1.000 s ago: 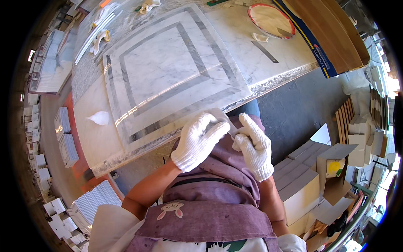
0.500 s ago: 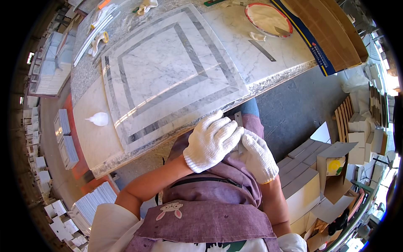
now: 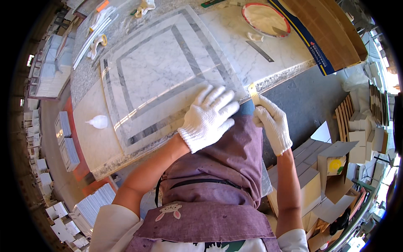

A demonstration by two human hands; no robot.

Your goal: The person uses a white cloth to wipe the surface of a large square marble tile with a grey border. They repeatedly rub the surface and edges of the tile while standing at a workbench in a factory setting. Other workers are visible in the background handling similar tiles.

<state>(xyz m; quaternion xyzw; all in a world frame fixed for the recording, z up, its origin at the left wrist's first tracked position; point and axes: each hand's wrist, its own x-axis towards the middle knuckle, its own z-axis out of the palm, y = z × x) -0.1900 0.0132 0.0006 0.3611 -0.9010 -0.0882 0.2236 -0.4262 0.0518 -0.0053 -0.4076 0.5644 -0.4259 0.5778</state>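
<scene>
A square marble panel (image 3: 163, 71) with grey inlaid bands lies on the stone workbench (image 3: 92, 147) under a clear shiny film. My left hand (image 3: 208, 118), in a white knit glove, lies flat with spread fingers on the panel's near right edge. My right hand (image 3: 272, 124), also gloved, is just right of it at the panel's near corner. Its fingertips pinch a small yellowish strip of tape (image 3: 252, 90) there. My purple apron fills the lower middle of the view.
A red-rimmed round dish (image 3: 264, 19), a thin metal strip (image 3: 259, 51) and a cardboard sheet (image 3: 331, 29) sit at the bench's far right. A white lump (image 3: 98, 122) lies to the left. Open cardboard boxes (image 3: 327, 168) stand on the floor at right, and tile stacks (image 3: 67, 143) at left.
Both hands rose from the bench's near edge. The left one spread flat onto the panel, and the right one reached up to the corner with the strip.
</scene>
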